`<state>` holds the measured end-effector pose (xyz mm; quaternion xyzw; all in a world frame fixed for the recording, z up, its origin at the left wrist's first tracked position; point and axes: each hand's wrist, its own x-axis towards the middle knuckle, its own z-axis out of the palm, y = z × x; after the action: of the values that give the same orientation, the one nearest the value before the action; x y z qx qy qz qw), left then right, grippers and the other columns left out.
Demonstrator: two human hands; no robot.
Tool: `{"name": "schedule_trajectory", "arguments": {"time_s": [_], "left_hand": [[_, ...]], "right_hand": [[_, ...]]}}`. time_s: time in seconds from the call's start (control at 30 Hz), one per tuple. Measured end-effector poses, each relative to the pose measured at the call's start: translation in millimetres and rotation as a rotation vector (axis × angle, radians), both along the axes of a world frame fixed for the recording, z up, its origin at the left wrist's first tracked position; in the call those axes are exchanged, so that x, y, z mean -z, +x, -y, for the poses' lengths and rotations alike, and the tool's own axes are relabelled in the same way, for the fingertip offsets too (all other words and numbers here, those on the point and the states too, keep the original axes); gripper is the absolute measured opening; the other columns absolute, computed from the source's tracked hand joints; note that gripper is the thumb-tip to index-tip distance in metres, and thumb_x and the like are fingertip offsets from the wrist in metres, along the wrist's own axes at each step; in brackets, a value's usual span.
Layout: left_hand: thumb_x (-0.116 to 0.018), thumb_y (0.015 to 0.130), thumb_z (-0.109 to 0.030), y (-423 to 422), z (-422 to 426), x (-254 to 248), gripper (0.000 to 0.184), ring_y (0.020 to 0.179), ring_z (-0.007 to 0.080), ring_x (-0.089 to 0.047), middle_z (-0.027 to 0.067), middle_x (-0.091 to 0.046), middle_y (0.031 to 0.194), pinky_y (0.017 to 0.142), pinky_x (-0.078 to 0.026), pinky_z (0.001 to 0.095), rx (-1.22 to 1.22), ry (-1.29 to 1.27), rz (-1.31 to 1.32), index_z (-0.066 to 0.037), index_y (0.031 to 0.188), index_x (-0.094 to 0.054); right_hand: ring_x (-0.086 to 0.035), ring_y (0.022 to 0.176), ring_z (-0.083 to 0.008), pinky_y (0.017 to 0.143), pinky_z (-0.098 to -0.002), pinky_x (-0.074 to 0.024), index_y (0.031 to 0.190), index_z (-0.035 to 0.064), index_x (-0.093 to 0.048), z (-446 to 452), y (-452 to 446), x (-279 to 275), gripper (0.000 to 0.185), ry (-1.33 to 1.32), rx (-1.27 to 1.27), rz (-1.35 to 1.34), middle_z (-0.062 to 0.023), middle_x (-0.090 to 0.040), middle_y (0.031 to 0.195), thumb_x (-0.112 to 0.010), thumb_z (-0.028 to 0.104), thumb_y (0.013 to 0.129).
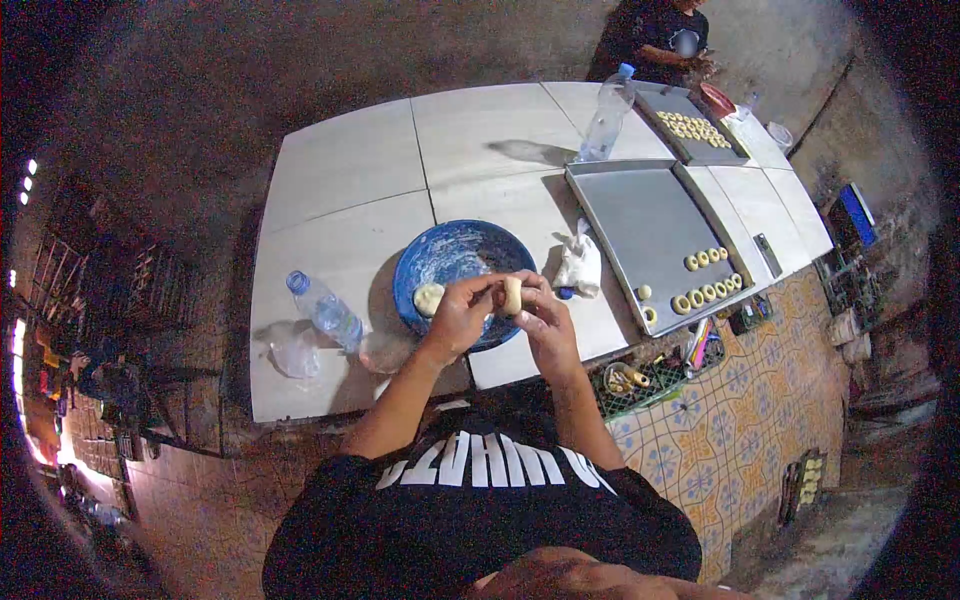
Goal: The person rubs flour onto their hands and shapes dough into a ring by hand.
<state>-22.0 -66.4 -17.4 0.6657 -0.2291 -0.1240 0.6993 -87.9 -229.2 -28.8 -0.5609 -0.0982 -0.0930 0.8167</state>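
Observation:
In the head view, a pale dough ring [513,296] is held up between my two hands, over the front of a blue bowl [408,262] dusted with flour. My left hand [466,316] has its fingers closed against the ring's left side. The fingers of my right hand [546,318] curl round it from the right, and some fingertips are hidden. A larger lump of dough [429,298] lies inside the bowl at its left, beside my left hand.
Right of the bowl stand a white bag [579,262] and a metal tray [628,215] with several dough rings. An uncapped bottle [328,312] stands left, a capped bottle [607,115] at the back. Another person [660,45] works beyond a second tray [668,100].

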Motion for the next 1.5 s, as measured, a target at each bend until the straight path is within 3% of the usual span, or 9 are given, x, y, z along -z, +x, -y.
{"name": "schedule_trajectory", "arguments": {"time_s": [0.13, 0.4, 0.43, 0.53, 0.77, 1.0, 1.17, 1.3, 1.5], "left_hand": [[-0.055, 0.108, -0.011, -6, -7, -1, 0.027, 0.102, 0.0109, -0.066, 0.0049, -0.069, 0.113, 0.093, -0.056, 0.0279, 0.124, -0.231, -0.464, 0.0, 0.13, -0.066], [-0.057, 0.107, -0.011, 2, -3, 12, 0.029, 0.104, 0.0144, -0.07, 0.0061, -0.071, 0.118, 0.09, -0.057, 0.0289, 0.095, -0.314, -0.26, -0.002, 0.134, -0.064], [-0.054, 0.109, -0.022, 2, -4, 9, 0.036, 0.107, 0.0166, -0.069, 0.0076, -0.071, 0.123, 0.093, -0.056, 0.032, 0.101, -0.273, -0.302, -0.002, 0.138, -0.061], [-0.05, 0.11, -0.035, 1, -7, 7, 0.047, 0.11, 0.0191, -0.069, 0.0092, -0.069, 0.127, 0.098, -0.054, 0.0358, 0.194, -0.469, -0.472, -0.002, 0.142, -0.058], [-0.039, 0.111, -0.048, 4, -11, 32, 0.058, 0.118, 0.0228, -0.066, 0.0108, -0.067, 0.132, 0.104, -0.052, 0.0383, 0.124, -0.333, -0.536, -0.004, 0.143, -0.057], [-0.029, 0.112, -0.05, 6, -19, 6, 0.066, 0.133, 0.0297, -0.057, 0.0185, -0.056, 0.147, 0.115, -0.044, 0.0425, 0.46, -0.823, -0.737, 0.0, 0.15, -0.047], [-0.035, 0.109, -0.054, 17, -20, 14, 0.068, 0.136, 0.0315, -0.055, 0.0212, -0.056, 0.146, 0.116, -0.043, 0.0445, 0.617, -1.03, -0.839, 0.001, 0.145, -0.051], [-0.039, 0.11, -0.051, 3, -16, -7, 0.064, 0.129, 0.0325, -0.06, 0.022, -0.059, 0.143, 0.111, -0.049, 0.0449, 0.291, -0.977, -0.914, 0.002, 0.141, -0.054], [-0.042, 0.109, -0.048, 14, -29, 7, 0.058, 0.115, 0.033, -0.068, 0.0224, -0.068, 0.127, 0.098, -0.058, 0.0423, 0.287, -1.043, -0.895, 0.003, 0.129, -0.062]], "right_hand": [[-0.044, 0.138, -0.0245, 0.116, -0.0394, -0.0316, 0.117, 0.0003, -0.074, 2, 6, 10, 0.046, 0.111, -0.057, 0.066, -0.0115, -0.049, 0.142, -0.075, 0.036, 0.087], [-0.039, 0.145, -0.0315, 0.121, -0.0477, -0.024, 0.125, 0.0017, -0.072, -4, 2, -5, 0.06, 0.032, 0.006, 0.031, -0.0176, -0.042, 0.154, -0.076, 0.046, 0.086], [-0.038, 0.146, -0.0328, 0.12, -0.049, -0.0315, 0.129, 0.0095, -0.071, -2, 5, 0, 0.051, -0.019, 0.048, 0.05, -0.0163, -0.041, 0.157, -0.081, 0.031, 0.084], [-0.03, 0.149, -0.0348, 0.122, -0.0522, -0.0185, 0.127, 0.0086, -0.073, -1, -2, -12, 0.06, -0.556, 0.262, 0.044, -0.0171, -0.039, 0.16, -0.077, 0.051, 0.084], [-0.031, 0.148, -0.0374, 0.122, -0.0534, -0.0231, 0.122, 0.0112, -0.075, -2, -2, -7, 0.051, -0.279, 0.086, 0.023, -0.0178, -0.035, 0.162, -0.083, 0.041, 0.081], [-0.028, 0.15, -0.0373, 0.122, -0.0514, -0.0188, 0.122, 0.0052, -0.073, -14, -9, -7, 0.052, -0.59, 0.001, 0.009, -0.0248, -0.035, 0.16, -0.087, 0.035, 0.081], [-0.018, 0.152, -0.0434, 0.122, -0.0568, -0.0155, 0.123, 0.0122, -0.074, -17, -5, -21, 0.052, -0.812, 0.017, 0.119, -0.0287, -0.025, 0.164, -0.085, 0.042, 0.082], [-0.014, 0.153, -0.0496, 0.122, -0.0607, -0.0135, 0.123, 0.0154, -0.074, -25, 2, -27, 0.055, -0.987, 0.102, 0.213, -0.0275, -0.016, 0.168, -0.083, 0.051, 0.081], [-0.01, 0.153, -0.0545, 0.121, -0.0652, -0.0108, 0.117, 0.0167, -0.075, -35, 6, -24, 0.056, -1.034, 0.211, 0.23, -0.0266, -0.009, 0.171, -0.08, 0.059, 0.081]]}}
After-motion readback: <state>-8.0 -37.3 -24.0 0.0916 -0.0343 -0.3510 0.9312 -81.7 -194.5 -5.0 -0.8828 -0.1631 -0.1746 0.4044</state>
